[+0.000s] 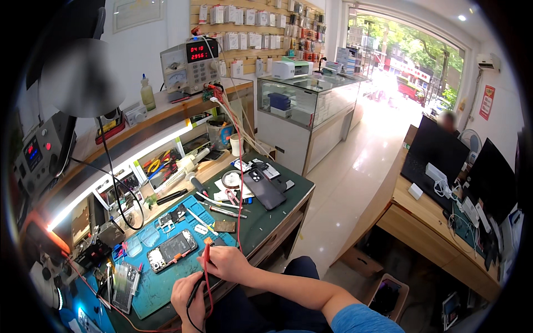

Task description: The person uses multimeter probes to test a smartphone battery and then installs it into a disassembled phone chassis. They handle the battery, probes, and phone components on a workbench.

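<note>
Opened phone (173,251): flat on the blue mat (158,291), just ahead of both grips and to their left; I see neither touching it.
Left grip (185,294): fingers clamped on a black probe (194,292), on the wearer's side of the opened phone.
Right grip (226,264): fingers closed around a red probe (207,256), just right of the opened phone.
Orange piece (209,241): by the right fingertips, right of the opened phone; whether it is held, I cannot tell.
Brown block (225,226): right of the opened phone and slightly beyond it.
Dark phone (265,187): on the green desk (295,186), beyond the opened phone and well right.
Power supply (191,65): far beyond the opened phone, red digits lit.
</note>
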Demonstrator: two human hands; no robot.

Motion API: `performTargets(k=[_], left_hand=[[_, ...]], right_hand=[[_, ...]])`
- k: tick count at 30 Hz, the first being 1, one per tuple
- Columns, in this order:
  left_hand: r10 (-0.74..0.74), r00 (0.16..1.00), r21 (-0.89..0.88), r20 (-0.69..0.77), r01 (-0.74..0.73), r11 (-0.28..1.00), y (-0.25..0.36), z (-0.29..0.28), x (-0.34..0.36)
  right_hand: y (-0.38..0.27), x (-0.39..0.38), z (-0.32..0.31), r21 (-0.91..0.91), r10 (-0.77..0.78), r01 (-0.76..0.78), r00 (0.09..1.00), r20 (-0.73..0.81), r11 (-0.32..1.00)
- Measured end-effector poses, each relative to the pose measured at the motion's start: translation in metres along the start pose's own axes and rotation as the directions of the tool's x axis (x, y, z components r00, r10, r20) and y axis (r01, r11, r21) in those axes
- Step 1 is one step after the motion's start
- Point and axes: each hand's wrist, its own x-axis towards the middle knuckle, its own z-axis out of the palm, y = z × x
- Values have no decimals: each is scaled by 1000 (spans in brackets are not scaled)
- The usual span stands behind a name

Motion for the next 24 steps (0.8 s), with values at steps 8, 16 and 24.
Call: performTargets(k=[8, 16, 24], left_hand=[[-26, 1000, 20, -2, 26, 999, 4, 1, 0], [-41, 999, 8, 21, 41, 999, 5, 0, 1], [-16, 999, 2, 49, 16, 1000, 4, -4, 5]], right_hand=[[-1, 0, -1, 4, -19, 19, 1000, -7, 1000], [-2, 1, -4, -16, -39, 39, 999, -15, 999], [-2, 1, -1, 4, -27, 27, 999, -19, 1000]])
